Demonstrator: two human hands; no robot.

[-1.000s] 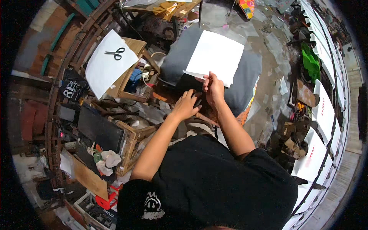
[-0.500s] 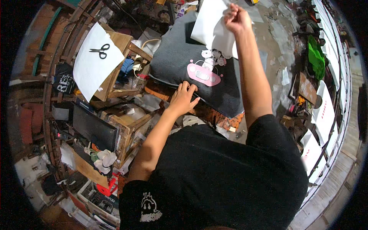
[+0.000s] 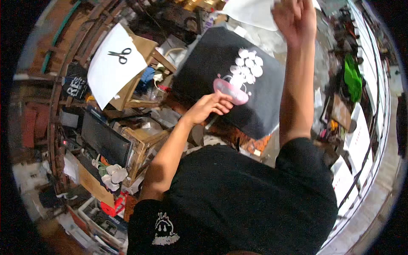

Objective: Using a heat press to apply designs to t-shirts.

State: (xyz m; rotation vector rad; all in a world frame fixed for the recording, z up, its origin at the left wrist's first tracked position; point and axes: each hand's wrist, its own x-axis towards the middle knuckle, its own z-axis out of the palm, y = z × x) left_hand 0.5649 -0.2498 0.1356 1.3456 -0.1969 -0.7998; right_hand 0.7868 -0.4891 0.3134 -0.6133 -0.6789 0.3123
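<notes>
While left hand [image 3: 211, 106], fingers loosely spread, hovers or rests at pink print's [image 3: 239, 97] near side, dark cloth [image 3: 199, 63] stretches ahead, rightward; right hand [image 3: 296, 19] blurred, cannot tell grip, white sheet [image 3: 250, 13] mostly leftward.

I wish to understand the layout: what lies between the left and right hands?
In the head view, the dark cloth with its pink and white picture lies between the left hand and the right hand, then a pale strip of floor.
</notes>
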